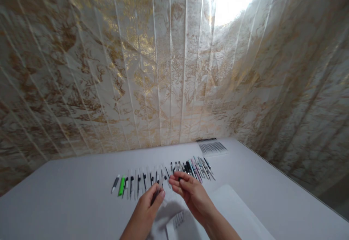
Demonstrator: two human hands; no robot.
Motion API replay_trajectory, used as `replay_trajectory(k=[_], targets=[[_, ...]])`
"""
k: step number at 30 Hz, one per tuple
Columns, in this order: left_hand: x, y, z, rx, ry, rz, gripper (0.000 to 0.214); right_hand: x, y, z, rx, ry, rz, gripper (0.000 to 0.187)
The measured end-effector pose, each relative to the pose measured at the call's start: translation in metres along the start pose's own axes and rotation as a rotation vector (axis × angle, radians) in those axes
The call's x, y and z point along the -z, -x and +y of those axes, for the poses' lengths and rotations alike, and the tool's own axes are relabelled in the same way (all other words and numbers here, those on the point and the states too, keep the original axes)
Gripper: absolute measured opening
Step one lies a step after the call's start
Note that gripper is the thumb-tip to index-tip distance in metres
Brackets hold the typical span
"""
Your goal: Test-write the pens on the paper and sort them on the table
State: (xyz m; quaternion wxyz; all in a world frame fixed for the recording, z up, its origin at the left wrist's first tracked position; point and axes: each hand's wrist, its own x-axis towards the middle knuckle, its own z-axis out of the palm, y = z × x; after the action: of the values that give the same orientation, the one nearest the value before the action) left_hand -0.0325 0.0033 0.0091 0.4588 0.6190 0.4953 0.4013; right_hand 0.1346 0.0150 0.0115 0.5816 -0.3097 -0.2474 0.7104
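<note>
My left hand point(145, 207) is closed with the thumb pressed against the fingers, around a thin item, partly dark and partly clear, that I cannot make out. Just right of it, my right hand point(193, 196) is raised, thumb pinched to the fingers on a small black piece point(180, 178). Beyond both hands runs a row of clear pen barrels point(135, 183) with black refills point(131, 188) and small black caps point(144, 177). A green highlighter point(121, 186) and a grey-and-white pen point(115, 183) lie at its left end.
Several assorted pens point(200, 167) lie close together right of the row. A set of thin dark refills point(212, 147) is at the table's back right. A white sheet point(237, 211) and a white packet with dark print point(177, 221) lie near me. Patterned curtain point(136, 87) hangs behind the table.
</note>
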Motion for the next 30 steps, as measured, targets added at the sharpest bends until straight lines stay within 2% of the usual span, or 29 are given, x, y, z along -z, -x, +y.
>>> replay_trajectory(k=[5,13,17,20,23,27,30], targets=[[0.004,0.001,0.003,-0.052,-0.072,-0.041,0.034,-0.007,0.004,-0.01,0.023,0.195,-0.074,0.048],[0.009,0.006,0.014,-0.062,-0.281,-0.113,0.028,-0.004,0.007,-0.012,0.296,0.677,-0.158,0.017],[0.012,0.006,0.014,-0.087,-0.41,-0.132,0.024,-0.004,0.011,-0.015,0.417,0.853,-0.247,0.017],[0.015,0.007,0.014,-0.096,-0.516,-0.126,0.019,-0.005,0.013,-0.017,0.39,0.868,-0.275,0.018],[0.016,0.009,0.016,-0.109,-0.582,-0.135,0.018,-0.006,0.014,-0.017,0.355,0.877,-0.244,0.016],[0.015,0.01,0.017,-0.119,-0.627,-0.16,0.014,-0.007,0.015,-0.02,0.378,0.992,-0.222,0.005],[0.015,0.01,0.017,-0.112,-0.648,-0.177,0.015,-0.007,0.016,-0.022,0.385,1.017,-0.228,0.007]])
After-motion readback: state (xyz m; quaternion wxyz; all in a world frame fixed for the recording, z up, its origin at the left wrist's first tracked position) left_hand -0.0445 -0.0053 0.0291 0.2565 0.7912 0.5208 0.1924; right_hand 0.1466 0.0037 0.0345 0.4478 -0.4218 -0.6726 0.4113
